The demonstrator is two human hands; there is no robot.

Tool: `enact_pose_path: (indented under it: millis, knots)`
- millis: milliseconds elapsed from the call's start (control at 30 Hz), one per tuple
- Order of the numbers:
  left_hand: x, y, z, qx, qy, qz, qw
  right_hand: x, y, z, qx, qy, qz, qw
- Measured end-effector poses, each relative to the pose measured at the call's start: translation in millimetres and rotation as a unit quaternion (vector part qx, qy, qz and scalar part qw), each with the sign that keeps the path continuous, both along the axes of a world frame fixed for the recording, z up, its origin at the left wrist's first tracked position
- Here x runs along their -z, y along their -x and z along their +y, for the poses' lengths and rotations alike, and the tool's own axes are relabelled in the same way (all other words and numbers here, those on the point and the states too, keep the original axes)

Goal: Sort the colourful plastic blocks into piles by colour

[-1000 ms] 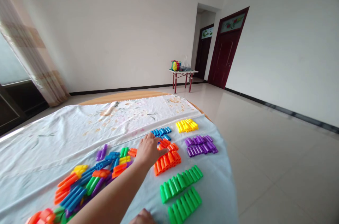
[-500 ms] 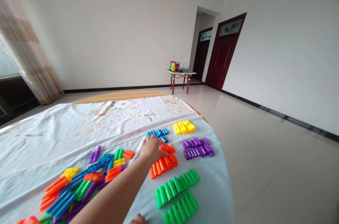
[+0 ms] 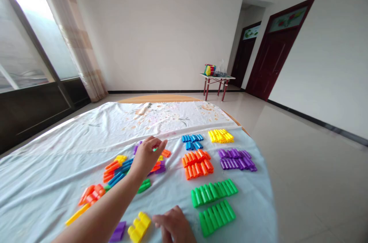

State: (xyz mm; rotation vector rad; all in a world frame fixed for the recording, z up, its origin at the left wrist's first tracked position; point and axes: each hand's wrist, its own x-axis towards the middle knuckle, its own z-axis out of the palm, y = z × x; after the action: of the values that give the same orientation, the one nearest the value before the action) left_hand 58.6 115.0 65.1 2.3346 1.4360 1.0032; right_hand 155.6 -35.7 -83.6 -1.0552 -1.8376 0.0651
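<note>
My left hand is over a mixed pile of tube-shaped plastic building blocks, its thumb apart from the bent fingers and nothing visible in it. Beneath it, blue blocks and small orange blocks show; its wrist hides part of the pile. Near the front edge, my right hand rests with its index finger stretched toward joined yellow blocks. A purple block lies left of those. Sorted rows stand to the right: blue, orange, green, purple and yellow.
A pale tablecloth covers the round table, whose wooden edge shows at the back. More orange blocks lie at the left. Beyond stands a small table with bags, near a dark red door.
My left hand has moved back from the blue row to the mixed pile, leaving blue blocks in the row. My right hand has come further into view. The view has shifted left.
</note>
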Motion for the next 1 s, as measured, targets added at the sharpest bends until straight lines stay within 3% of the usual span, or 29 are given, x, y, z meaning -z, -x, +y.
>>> enact_pose_path:
  millis: [167, 300, 400, 533, 800, 1000]
  knots:
    - [31.3, 94.3, -40.0, -0.103, -0.022, -0.026, 0.994, -16.1, -3.2, -8.5, -0.046, 0.081, 0.038, 0.995]
    - [60.2, 131.4, -74.2, -0.104, -0.018, -0.026, 0.994, -23.4, -1.0, -11.7, -0.033, 0.073, 0.052, 0.995]
    - [73.8, 136.5, -93.5, -0.083, -0.003, -0.017, 0.996, -28.6, -1.3, -14.0, -0.044, 0.082, 0.033, 0.995]
    - [80.3, 136.0, -109.6, -0.019, 0.072, -0.017, 0.997, -32.9, -1.7, -18.1, -0.040, 0.117, 0.024, 0.992]
    - [92.1, 149.1, -119.8, 0.021, 0.130, -0.030, 0.991, -38.9, 0.8, -22.9, -0.028, 0.132, 0.019, 0.991]
    - [84.6, 147.5, -119.2, 0.048, 0.140, -0.032, 0.988, -38.8, 1.0, -23.2, -0.027, 0.131, 0.000, 0.991]
